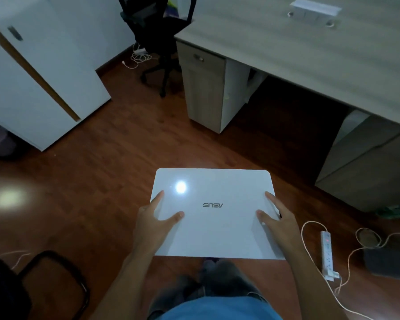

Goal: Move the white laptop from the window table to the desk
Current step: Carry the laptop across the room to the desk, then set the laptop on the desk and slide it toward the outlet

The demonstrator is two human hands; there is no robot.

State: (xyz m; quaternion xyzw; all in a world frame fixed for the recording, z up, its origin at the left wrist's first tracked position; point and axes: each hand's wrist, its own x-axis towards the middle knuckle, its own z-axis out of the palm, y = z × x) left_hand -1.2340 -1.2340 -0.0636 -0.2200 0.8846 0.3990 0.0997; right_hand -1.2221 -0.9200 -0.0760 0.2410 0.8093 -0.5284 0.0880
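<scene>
I hold a closed white laptop (215,218) flat in front of me above the wooden floor, its silver logo facing up. My left hand (151,224) grips its left edge, thumb on the lid. My right hand (278,219) grips its right edge in the same way. The light wood-grain desk (298,47) fills the upper right of the view, some way ahead of the laptop. The window table is not in view.
A black office chair (158,31) stands at the desk's left end, with white cables (138,57) on the floor beside it. A white cabinet (39,72) is on the left. A power strip (327,252) and cords lie on the floor at right. A black chair frame (56,280) sits lower left.
</scene>
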